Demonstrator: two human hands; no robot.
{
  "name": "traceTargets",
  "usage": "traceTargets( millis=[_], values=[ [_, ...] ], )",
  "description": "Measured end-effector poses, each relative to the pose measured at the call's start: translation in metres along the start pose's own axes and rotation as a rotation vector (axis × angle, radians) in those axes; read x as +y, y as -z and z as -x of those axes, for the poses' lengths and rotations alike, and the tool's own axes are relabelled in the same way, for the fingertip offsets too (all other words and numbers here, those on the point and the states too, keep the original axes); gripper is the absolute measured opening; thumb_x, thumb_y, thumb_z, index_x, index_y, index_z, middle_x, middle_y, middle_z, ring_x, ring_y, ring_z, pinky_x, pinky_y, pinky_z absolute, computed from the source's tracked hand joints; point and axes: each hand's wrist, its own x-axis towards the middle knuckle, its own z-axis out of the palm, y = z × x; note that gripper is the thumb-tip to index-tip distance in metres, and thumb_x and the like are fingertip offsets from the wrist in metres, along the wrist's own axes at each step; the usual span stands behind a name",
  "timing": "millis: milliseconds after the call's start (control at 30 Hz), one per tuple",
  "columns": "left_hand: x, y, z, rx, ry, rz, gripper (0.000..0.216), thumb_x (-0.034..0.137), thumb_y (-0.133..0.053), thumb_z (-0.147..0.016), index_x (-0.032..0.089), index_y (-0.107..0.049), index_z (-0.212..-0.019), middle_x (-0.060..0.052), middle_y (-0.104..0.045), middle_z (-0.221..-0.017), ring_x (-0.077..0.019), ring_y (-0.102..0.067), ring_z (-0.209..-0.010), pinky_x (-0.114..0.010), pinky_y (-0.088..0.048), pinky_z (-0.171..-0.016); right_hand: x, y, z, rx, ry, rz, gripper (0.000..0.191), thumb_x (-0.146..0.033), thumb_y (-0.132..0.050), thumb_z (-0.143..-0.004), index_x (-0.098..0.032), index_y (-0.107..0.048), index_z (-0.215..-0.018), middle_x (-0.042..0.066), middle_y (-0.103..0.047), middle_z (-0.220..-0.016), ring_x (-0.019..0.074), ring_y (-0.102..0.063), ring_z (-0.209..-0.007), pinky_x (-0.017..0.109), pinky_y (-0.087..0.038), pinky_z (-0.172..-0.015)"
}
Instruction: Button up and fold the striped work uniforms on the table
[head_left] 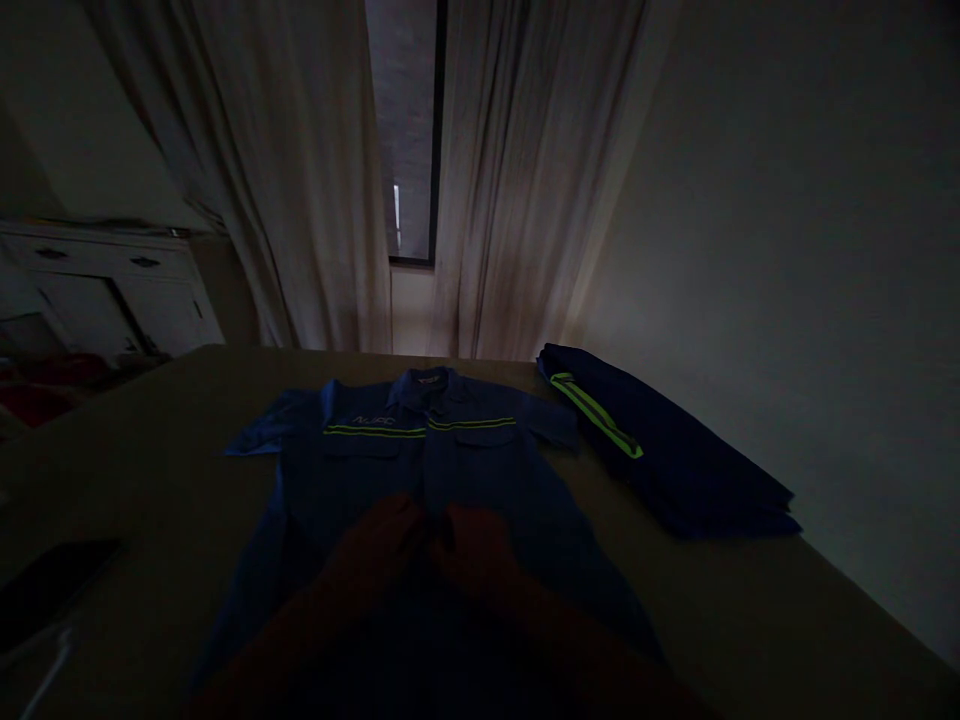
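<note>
A dark blue short-sleeved work shirt (420, 450) with a yellow-green reflective stripe across the chest lies flat and face up on the table (150, 470). My left hand (382, 545) and my right hand (480, 550) rest side by side on the shirt's front at its middle, close to the button line. The room is very dark and both hands are smeared. I cannot make out their fingers or whether they pinch the cloth.
A folded dark blue garment (667, 450) with a reflective stripe lies on the table's right side by the wall. A dark flat object (52, 590) sits at the left edge. Curtains (315, 180) and a white cabinet (112, 290) stand behind.
</note>
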Motion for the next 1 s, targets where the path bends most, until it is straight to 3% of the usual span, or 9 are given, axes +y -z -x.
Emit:
traceTargets(
  millis=[167, 267, 367, 533, 800, 1000],
  values=[
    [-0.014, -0.016, 0.006, -0.010, -0.020, 0.226, 0.021, 0.019, -0.054, -0.092, 0.025, -0.070, -0.105, -0.005, -0.068, -0.109, -0.0196, -0.063, -0.103, -0.034, -0.050, -0.094, 0.007, -0.006, 0.003, 0.037, 0.055, -0.130, 0.029, -0.048, -0.057, -0.092, -0.021, -0.064, -0.100, 0.004, -0.074, -0.086, 0.0200, -0.070, -0.077, 0.028, -0.040, -0.064],
    [-0.017, -0.017, 0.008, -0.010, 0.007, 0.235, 0.019, 0.019, -0.053, -0.093, 0.025, -0.069, -0.101, -0.003, -0.069, -0.106, -0.0196, -0.065, -0.101, -0.034, -0.050, -0.094, 0.008, -0.009, 0.003, 0.079, 0.078, -0.214, 0.031, -0.049, -0.061, -0.090, -0.022, -0.062, -0.105, 0.002, -0.073, -0.087, 0.0179, -0.068, -0.075, 0.027, -0.037, -0.062],
    [-0.018, -0.021, 0.009, 0.006, 0.002, 0.225, 0.020, 0.023, -0.050, -0.097, 0.027, -0.070, -0.101, -0.002, -0.071, -0.102, -0.0192, -0.066, -0.096, -0.034, -0.051, -0.091, 0.010, -0.012, 0.003, 0.098, 0.063, -0.228, 0.023, -0.039, -0.062, -0.088, -0.022, -0.064, -0.103, 0.002, -0.074, -0.088, 0.0176, -0.068, -0.076, 0.027, -0.036, -0.063],
    [-0.021, -0.027, 0.012, 0.101, 0.082, 0.234, 0.019, 0.030, -0.051, -0.097, 0.026, -0.069, -0.102, -0.003, -0.073, -0.099, -0.0199, -0.069, -0.092, -0.032, -0.054, -0.087, 0.018, -0.010, 0.001, 0.033, 0.112, -0.389, 0.018, -0.030, -0.060, -0.088, -0.020, -0.069, -0.099, 0.001, -0.073, -0.080, 0.0146, -0.065, -0.068, 0.024, -0.035, -0.059],
    [-0.017, -0.022, 0.014, 0.120, 0.116, 0.272, 0.019, 0.031, -0.053, -0.096, 0.027, -0.069, -0.106, -0.002, -0.074, -0.104, -0.0195, -0.070, -0.096, -0.032, -0.055, -0.088, 0.022, -0.006, 0.002, 0.024, 0.202, -0.559, 0.019, -0.029, -0.056, -0.092, -0.019, -0.071, -0.096, -0.001, -0.070, -0.073, 0.0116, -0.058, -0.060, 0.022, -0.035, -0.058],
    [-0.017, -0.024, 0.015, 0.130, 0.100, 0.270, 0.019, 0.027, -0.051, -0.094, 0.024, -0.068, -0.100, -0.004, -0.072, -0.099, -0.0199, -0.068, -0.091, -0.032, -0.055, -0.084, 0.020, -0.004, 0.005, 0.005, 0.239, -0.557, 0.022, -0.033, -0.054, -0.095, -0.020, -0.071, -0.099, -0.001, -0.071, -0.076, 0.0122, -0.060, -0.063, 0.022, -0.039, -0.060]
  ],
)
